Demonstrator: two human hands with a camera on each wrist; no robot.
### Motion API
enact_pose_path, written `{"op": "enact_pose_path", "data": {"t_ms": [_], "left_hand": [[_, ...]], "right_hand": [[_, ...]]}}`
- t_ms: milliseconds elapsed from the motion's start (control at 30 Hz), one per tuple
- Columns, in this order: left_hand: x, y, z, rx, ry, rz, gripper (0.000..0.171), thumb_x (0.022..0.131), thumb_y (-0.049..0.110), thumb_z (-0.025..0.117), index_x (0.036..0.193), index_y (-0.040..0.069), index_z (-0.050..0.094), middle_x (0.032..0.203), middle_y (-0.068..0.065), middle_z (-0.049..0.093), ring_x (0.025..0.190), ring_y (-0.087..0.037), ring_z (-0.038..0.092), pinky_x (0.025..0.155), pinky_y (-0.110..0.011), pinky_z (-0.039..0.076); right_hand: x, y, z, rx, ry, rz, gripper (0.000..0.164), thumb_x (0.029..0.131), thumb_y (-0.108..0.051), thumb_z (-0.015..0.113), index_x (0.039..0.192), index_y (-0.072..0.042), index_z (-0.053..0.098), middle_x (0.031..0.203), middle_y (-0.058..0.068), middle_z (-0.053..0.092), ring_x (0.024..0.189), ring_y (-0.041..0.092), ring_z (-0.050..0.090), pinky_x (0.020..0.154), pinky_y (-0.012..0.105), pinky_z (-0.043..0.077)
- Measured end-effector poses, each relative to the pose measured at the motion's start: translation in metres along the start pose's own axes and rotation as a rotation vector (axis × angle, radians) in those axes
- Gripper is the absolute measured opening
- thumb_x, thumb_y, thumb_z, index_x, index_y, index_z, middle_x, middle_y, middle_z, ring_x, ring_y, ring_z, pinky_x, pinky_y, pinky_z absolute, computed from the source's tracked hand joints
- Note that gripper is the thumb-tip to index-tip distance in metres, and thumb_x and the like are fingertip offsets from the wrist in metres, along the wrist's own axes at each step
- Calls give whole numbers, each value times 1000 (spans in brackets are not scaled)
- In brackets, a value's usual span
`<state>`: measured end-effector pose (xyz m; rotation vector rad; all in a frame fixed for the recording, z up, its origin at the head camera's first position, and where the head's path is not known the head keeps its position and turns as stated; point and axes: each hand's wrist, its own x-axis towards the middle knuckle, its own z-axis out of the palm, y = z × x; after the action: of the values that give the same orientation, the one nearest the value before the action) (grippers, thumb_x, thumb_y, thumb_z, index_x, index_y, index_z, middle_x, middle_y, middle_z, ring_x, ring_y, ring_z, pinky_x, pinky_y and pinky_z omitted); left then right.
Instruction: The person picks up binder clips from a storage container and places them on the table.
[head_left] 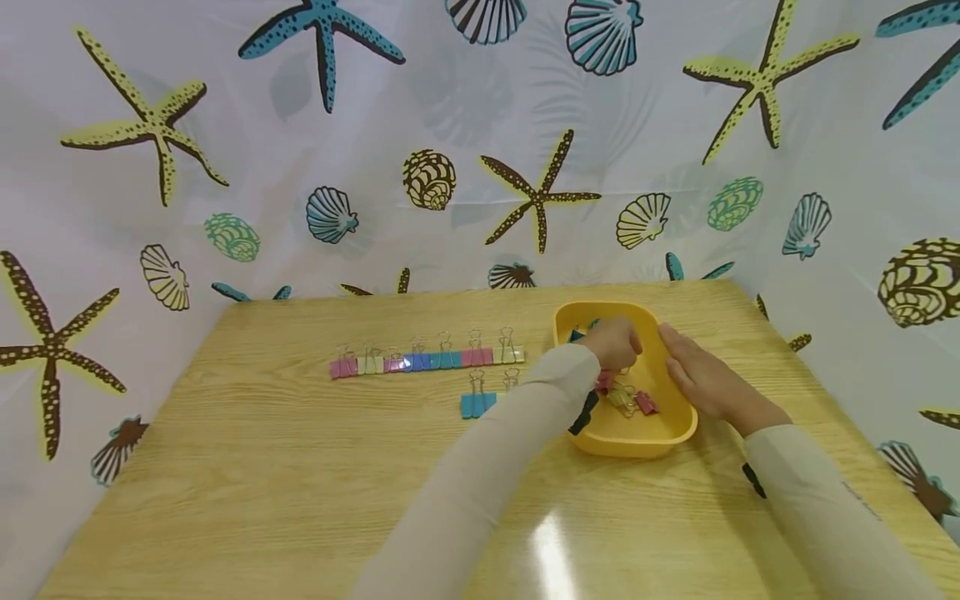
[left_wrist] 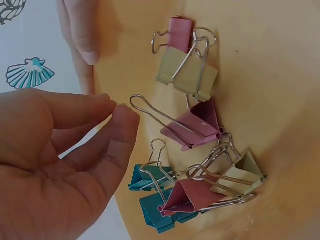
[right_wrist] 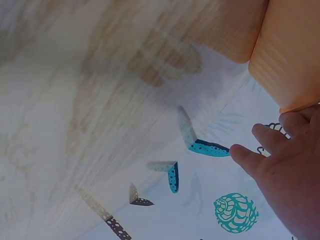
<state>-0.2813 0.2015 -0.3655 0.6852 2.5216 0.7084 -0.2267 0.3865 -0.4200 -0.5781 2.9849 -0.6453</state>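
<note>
A yellow plastic bin (head_left: 678, 425) holds loose binder clips in pink, pale yellow and teal. My left hand (head_left: 613, 342) is down in the bin, thumb and fingertips close together. In the left wrist view, the fingertips (left_wrist: 126, 117) are beside the wire handle of a pink binder clip (left_wrist: 197, 125); the loop's end shows outside them. A small pink clip (left_wrist: 180, 34), a pale yellow clip (left_wrist: 187, 75) and teal clips (left_wrist: 165, 207) lie around it. My right hand (head_left: 708, 379) rests with fairly straight fingers along the bin's right side.
On the wooden table (head_left: 262, 467), a row of upright binder clips (head_left: 416, 362) in several colours stands left of the bin. Below it are a blue clip (head_left: 477, 406) and another clip partly behind my left sleeve (head_left: 487, 475). A patterned cloth (head_left: 450, 100) hangs behind.
</note>
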Motion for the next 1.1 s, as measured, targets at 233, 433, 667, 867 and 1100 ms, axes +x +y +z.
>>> {"op": "enact_pose_path", "data": {"t_ms": [233,433,667,867,1100], "left_hand": [[8,-1,7,64,6,-63,29,90,11,65,118,16,70,115,7,67,92,-11,65,73,-20,53],[7,-8,5,96,31,-23,8,87,7,66,89,8,74,76,2,64,54,-9,53,51,-18,43],[2,-4,13,43,21,-75,28,86,9,71,114,14,72,109,5,70,65,-11,65,62,-18,52],[1,-1,13,118,17,-54,9,88,6,68,79,8,71,66,3,58,48,-9,49,50,-17,40],[1,-2,8,188,61,0,25,86,10,71,61,10,65,54,3,53,52,-10,41,51,-21,38]], "right_hand": [[0,-1,-1,11,7,14,56,106,-19,32,150,7,10,154,30,13,141,49,13,113,56,12],[1,-1,-1,-1,11,21,56,106,-19,31,151,6,10,155,29,12,141,49,12,113,57,12],[-1,0,-1,-9,7,22,56,106,-20,32,151,6,10,154,30,12,140,50,13,112,58,13],[-2,-1,0,-8,13,16,57,106,-20,32,151,6,10,154,30,13,140,49,14,113,58,13],[-2,0,0,-12,4,23,57,106,-22,32,151,5,9,155,28,12,141,49,12,113,57,12]]}}
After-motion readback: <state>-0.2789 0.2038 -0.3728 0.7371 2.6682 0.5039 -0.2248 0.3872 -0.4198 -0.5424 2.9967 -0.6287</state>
